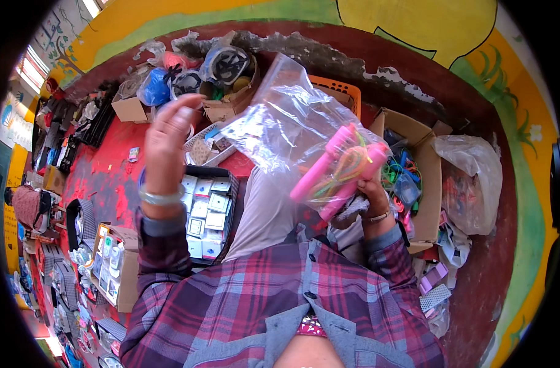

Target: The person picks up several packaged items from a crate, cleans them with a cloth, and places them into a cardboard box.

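A clear plastic bag (278,126) stands up in front of my chest, with a skipping rope (338,150) with pink handles and a coloured cord showing through its lower right part. My right hand (374,197) is closed round the bag's lower right corner, near the pink handles. To the left, my left hand (166,144) is raised apart from the bag, slightly blurred, its fingers stretched out and holding nothing. A pale bangle circles that wrist. Part of a greyish cloth-like item (350,212) shows beside my right hand; I cannot make out what it is.
A black-edged box of small white boxes (207,211) lies below my left hand. On the right stands a cardboard box (428,208) of colourful ropes, beside a filled plastic sack (470,184). An orange crate (347,89) and a carton (227,110) stand ahead by the wall.
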`<state>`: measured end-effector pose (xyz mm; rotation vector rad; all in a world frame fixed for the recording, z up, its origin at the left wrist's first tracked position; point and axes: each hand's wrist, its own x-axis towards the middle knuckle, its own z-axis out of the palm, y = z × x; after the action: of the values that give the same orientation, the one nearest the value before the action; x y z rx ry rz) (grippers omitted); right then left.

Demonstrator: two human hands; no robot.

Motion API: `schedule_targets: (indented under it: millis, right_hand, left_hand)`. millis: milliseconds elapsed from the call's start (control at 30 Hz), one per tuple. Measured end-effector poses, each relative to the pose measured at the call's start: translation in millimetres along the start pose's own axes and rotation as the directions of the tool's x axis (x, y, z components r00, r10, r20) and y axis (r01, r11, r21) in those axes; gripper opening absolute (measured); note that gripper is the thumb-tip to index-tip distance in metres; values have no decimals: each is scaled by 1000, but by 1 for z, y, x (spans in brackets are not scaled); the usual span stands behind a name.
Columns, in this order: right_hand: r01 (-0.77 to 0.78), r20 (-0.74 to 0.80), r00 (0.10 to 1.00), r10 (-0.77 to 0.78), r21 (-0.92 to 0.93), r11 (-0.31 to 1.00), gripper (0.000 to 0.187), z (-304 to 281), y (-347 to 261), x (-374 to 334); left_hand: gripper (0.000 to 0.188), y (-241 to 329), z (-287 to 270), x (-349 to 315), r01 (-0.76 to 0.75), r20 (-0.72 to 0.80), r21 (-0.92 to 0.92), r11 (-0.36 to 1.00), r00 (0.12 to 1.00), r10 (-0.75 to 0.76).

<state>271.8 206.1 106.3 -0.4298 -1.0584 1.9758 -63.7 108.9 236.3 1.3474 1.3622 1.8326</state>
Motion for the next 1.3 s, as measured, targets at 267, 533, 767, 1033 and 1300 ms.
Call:
schedule_targets:
  millis: [267, 533, 767, 1033, 1300]
  right_hand:
    - [-198, 197, 957, 213, -95, 976, 45, 34, 6, 7]
    - [-302, 122, 941, 316, -119, 946, 39, 43, 13, 19]
    - [-122, -154, 985, 82, -275, 954, 20, 62, 35, 22]
    - [321, 249, 943, -220, -851, 416, 40, 78, 44, 19]
    - [226, 225, 974, 42, -974, -31, 51, 113, 43, 9]
  left_hand:
    - [68, -47, 95, -65, 584, 656, -320, 746, 704, -270]
    - [62, -77, 89, -77, 726, 623, -540, 426, 685, -378]
    - [58, -86, 89, -92, 681, 558, -586, 439, 732, -390]
    - [46, -92, 78, -90, 729, 537, -573, 376, 680, -500]
    - [42, -100, 74, -102, 678, 454, -641, 359, 712, -536]
